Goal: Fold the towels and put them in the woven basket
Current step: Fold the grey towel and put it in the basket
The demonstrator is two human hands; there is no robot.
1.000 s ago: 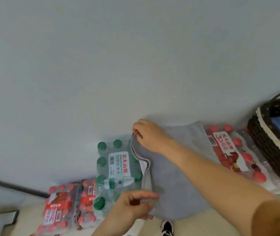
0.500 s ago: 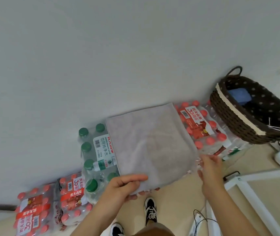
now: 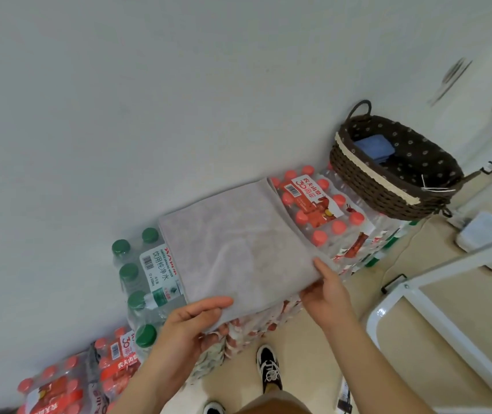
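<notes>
Nearest, below both wrists, a black-and-white shoe [image 3: 269,370] stands on the pale floor between the forearms. The left hand [image 3: 191,324] pinches the near left corner of the grey towel [image 3: 238,240], thumb lying on top of the cloth and fingers curled underneath the edge. The right hand [image 3: 327,291] grips the near right corner, thumb along the towel's right edge and the other fingers tucked below. The two hands are apart, with the towel's near edge stretched between them. The towel lies spread flat as a folded square on top of shrink-wrapped bottle packs, reaching away from the hands to the wall. Just left of the left hand, partly under the cloth, is a pack of green-capped water bottles [image 3: 146,273]; lower and further to the left of that hand sit red-capped packs [image 3: 59,389] on the floor. Beyond the right hand, touching the towel's right edge, is another red-capped bottle pack [image 3: 319,201]. To the right of the right forearm runs a white tubular frame [image 3: 380,310]. Farther off, beyond and to the right of the right hand, the woven basket [image 3: 367,189] rests on bottle packs by the wall, with a folded blue towel [image 3: 374,148] inside against its dotted lining.
</notes>
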